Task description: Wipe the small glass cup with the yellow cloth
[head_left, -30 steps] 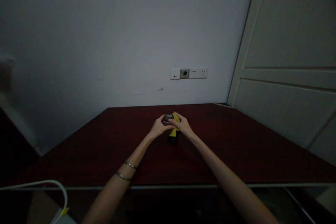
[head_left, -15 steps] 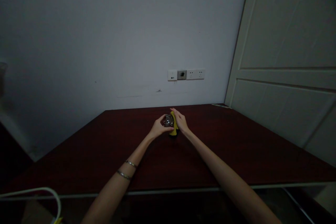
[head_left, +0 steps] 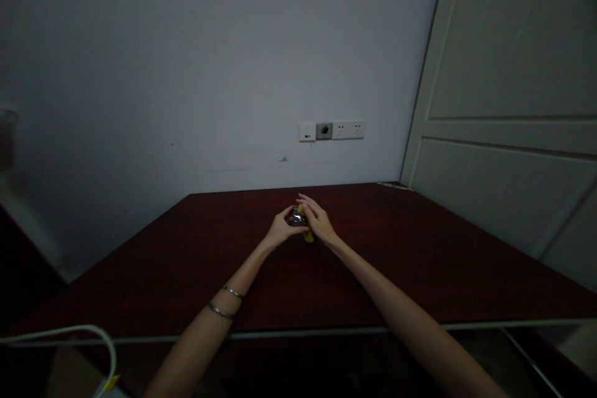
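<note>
Over the middle of the dark red table, my left hand (head_left: 279,230) is closed around a small, rounded, shiny object (head_left: 297,218) that looks like clear glass; its exact kind is too small and dark to make out. My right hand (head_left: 319,222) presses a yellow cloth (head_left: 308,236) against the right side of that object. The fingers of this hand reach over the top of it and hide most of the cloth. Two bracelets (head_left: 224,303) circle my left forearm.
The red table (head_left: 186,261) runs back to a pale wall (head_left: 233,74) with a row of sockets (head_left: 340,130). A white panelled door (head_left: 504,137) stands on the right. At the lower left, a white cable (head_left: 88,328) curves by the table's front edge.
My right hand has shifted slightly left, over the shiny object, and now covers more of the yellow cloth. My left hand stays in nearly the same place.
</note>
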`<state>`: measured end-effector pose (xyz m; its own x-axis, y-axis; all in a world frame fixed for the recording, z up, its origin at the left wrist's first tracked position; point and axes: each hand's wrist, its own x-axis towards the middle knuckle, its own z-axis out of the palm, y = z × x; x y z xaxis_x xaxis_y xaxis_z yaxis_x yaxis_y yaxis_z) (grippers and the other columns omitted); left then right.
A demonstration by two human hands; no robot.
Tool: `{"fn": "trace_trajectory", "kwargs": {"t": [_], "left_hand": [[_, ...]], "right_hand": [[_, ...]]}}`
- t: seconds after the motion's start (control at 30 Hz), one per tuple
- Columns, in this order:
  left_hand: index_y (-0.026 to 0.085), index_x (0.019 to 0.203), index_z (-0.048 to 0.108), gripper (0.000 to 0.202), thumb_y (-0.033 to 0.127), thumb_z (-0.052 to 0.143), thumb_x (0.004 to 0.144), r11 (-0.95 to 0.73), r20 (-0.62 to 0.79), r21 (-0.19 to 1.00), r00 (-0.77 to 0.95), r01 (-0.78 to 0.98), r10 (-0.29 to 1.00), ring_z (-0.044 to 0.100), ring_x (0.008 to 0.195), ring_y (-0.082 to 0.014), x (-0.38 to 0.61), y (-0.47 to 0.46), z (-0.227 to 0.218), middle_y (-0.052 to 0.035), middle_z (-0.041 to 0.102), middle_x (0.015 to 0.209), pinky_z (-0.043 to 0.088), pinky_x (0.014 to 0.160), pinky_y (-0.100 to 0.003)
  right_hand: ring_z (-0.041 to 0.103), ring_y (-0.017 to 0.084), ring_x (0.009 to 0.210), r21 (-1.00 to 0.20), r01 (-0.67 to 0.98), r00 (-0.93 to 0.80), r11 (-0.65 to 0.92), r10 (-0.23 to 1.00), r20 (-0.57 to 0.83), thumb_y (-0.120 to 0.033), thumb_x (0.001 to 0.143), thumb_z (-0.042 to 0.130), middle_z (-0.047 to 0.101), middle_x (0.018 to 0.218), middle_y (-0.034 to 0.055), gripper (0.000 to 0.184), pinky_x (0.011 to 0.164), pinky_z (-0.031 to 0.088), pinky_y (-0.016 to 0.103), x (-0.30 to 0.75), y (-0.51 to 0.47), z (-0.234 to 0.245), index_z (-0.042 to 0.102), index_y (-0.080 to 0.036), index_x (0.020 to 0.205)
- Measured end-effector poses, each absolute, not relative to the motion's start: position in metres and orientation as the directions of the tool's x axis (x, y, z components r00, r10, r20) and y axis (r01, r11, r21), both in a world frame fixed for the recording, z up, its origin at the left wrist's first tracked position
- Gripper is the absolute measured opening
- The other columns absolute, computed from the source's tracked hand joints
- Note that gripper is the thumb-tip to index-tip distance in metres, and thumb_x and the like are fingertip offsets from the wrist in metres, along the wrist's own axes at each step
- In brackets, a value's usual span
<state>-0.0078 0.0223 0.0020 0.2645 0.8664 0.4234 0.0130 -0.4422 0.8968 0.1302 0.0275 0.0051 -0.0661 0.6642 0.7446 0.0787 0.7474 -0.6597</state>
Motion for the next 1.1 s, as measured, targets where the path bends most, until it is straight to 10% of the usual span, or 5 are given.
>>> {"fn": "trace_trajectory", "kwargs": {"t": [1.1], "left_hand": [[0.010,0.111,0.051,0.071,0.018,0.079,0.047,-0.401,0.389,0.916,0.191,0.024,0.901,0.059,0.092,-0.0200,0.001,0.010,0.006,-0.0092,0.062,0.103,0.046,0.087,-0.035]], "right_hand": [[0.046,0.019,0.117,-0.673,0.103,-0.024,0.732,0.678,0.734,-0.039,0.083,0.046,0.051,0.126,0.0051,0.032,0.101,0.033,0.036,0.131,0.013,0.006,0.061,-0.024,0.106]]}}
